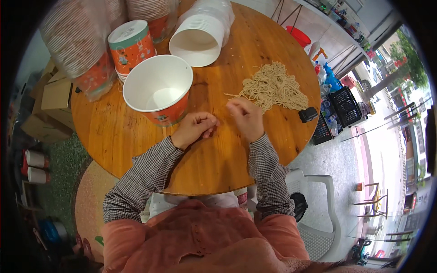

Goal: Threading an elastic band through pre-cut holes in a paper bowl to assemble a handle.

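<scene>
My left hand (pixel 196 128) is closed over the wooden table, its fingers curled and thumb pressed against them. Whatever it may hold is too small to tell. Just right of it, my right hand (pixel 246 119) is raised a little with its fingertips pinched together; I cannot make out anything between them. A loose heap of tan string (pixel 274 87) lies beyond my right hand, with one strand end close to its fingertips. Left of my left hand stands a large paper bucket (pixel 159 93), white inside and orange with a green band outside, its mouth tilted toward me.
The round table (pixel 218 168) carries an upturned printed bucket (pixel 131 44), bagged bucket stacks (pixel 75 45) and a white stack (pixel 200 41) lying sideways. A small black device (pixel 308 114) sits at the right edge. A white plastic chair (pixel 325 214) stands at lower right, cartons (pixel 57 100) at left.
</scene>
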`<action>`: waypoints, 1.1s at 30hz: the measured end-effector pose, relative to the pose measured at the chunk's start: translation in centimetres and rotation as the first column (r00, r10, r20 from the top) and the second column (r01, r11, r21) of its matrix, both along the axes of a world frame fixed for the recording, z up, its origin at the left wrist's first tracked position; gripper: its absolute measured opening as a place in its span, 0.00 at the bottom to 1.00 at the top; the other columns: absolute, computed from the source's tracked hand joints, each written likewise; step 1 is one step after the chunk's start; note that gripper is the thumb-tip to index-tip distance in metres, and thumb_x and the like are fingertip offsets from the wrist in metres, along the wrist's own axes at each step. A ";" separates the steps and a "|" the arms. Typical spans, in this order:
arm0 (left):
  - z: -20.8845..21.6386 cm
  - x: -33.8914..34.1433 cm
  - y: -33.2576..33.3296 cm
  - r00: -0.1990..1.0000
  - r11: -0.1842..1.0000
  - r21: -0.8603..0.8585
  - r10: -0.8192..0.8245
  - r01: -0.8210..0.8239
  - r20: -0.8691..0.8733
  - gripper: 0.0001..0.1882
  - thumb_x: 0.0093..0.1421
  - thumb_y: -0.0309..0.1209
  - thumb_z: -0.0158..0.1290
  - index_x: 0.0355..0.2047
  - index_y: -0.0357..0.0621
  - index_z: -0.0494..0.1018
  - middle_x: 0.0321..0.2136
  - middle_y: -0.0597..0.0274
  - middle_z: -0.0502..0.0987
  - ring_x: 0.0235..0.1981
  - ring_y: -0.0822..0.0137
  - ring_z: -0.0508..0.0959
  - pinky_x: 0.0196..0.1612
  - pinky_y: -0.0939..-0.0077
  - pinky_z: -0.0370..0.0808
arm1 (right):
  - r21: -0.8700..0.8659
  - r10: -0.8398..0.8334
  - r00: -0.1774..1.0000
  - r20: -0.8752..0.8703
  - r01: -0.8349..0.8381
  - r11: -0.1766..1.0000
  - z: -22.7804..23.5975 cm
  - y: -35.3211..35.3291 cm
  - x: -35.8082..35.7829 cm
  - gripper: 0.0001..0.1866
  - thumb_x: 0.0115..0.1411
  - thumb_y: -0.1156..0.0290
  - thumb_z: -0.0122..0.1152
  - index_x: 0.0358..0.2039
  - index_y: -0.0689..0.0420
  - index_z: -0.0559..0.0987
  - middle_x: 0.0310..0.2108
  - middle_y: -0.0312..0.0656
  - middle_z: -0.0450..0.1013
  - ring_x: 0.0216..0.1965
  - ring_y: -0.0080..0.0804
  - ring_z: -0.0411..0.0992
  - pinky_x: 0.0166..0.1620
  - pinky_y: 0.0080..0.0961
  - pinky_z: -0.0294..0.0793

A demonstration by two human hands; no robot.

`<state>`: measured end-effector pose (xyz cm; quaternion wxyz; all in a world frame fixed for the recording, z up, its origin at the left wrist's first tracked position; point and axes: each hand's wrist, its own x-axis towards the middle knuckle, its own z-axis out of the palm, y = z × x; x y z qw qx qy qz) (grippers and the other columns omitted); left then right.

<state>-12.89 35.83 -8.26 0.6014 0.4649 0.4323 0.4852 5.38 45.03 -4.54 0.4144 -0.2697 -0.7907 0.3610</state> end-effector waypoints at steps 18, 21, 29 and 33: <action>1.4 -0.8 -2.0 0.997 0.993 -0.103 0.069 -0.065 0.034 0.10 0.65 0.32 0.49 0.36 0.37 0.75 0.24 0.67 0.75 0.20 0.79 0.72 0.23 0.86 0.68 | 0.390 -0.492 0.866 0.086 0.425 0.817 -0.7 4.1 4.1 0.08 0.57 0.74 0.61 0.37 0.61 0.80 0.34 0.41 0.78 0.33 0.24 0.74 0.37 0.22 0.74; 1.2 -0.6 -1.9 0.997 0.993 -0.096 0.072 -0.070 0.019 0.10 0.64 0.31 0.49 0.35 0.37 0.75 0.23 0.67 0.75 0.19 0.79 0.71 0.23 0.86 0.68 | 0.073 -0.114 0.992 0.059 0.109 0.991 -1.4 1.3 0.3 0.11 0.60 0.71 0.58 0.42 0.61 0.78 0.36 0.40 0.77 0.33 0.26 0.74 0.35 0.23 0.74; 1.0 -0.3 -2.2 0.962 0.971 0.105 0.228 -0.214 -0.151 0.10 0.65 0.32 0.50 0.33 0.38 0.74 0.23 0.69 0.74 0.19 0.80 0.69 0.23 0.86 0.68 | -0.654 0.363 0.930 -0.062 -0.313 0.689 -0.5 -2.1 -1.4 0.09 0.63 0.68 0.55 0.38 0.61 0.72 0.26 0.33 0.72 0.23 0.14 0.69 0.24 0.11 0.68; 1.1 -0.3 -2.3 0.936 0.956 0.151 0.280 -0.251 -0.215 0.12 0.65 0.34 0.49 0.32 0.37 0.73 0.22 0.68 0.74 0.19 0.79 0.69 0.23 0.85 0.68 | -0.525 0.288 0.958 -0.018 -0.254 0.812 -0.7 -2.7 -1.7 0.05 0.60 0.73 0.57 0.32 0.61 0.74 0.23 0.28 0.70 0.23 0.10 0.65 0.25 0.10 0.64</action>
